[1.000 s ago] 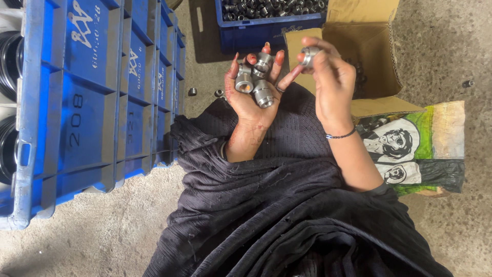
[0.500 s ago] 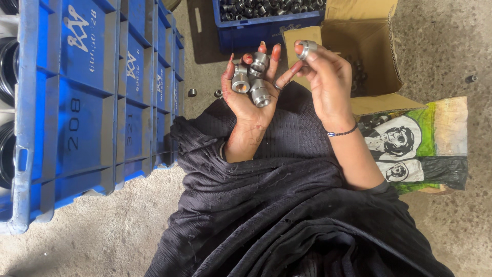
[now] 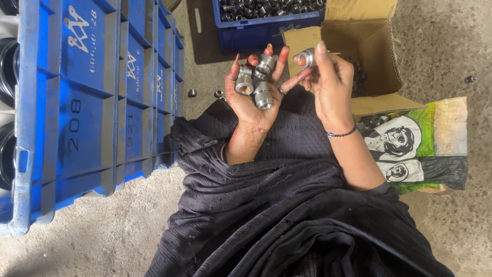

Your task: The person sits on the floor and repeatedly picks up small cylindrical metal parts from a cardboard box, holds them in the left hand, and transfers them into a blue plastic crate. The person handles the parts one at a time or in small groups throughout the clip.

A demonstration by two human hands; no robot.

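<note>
A small workshop: bare concrete floor, stacked blue crates, a blue bin full of metal parts, a carton.

We see stacked blue crates along the concrete floor's left edge, an open cardboard box at the top right, and a printed sack by the right edge.

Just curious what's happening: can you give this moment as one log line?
left hand: holds three metal bushings | right hand: pinches one bushing | behind: blue crate, cardboard box
</note>
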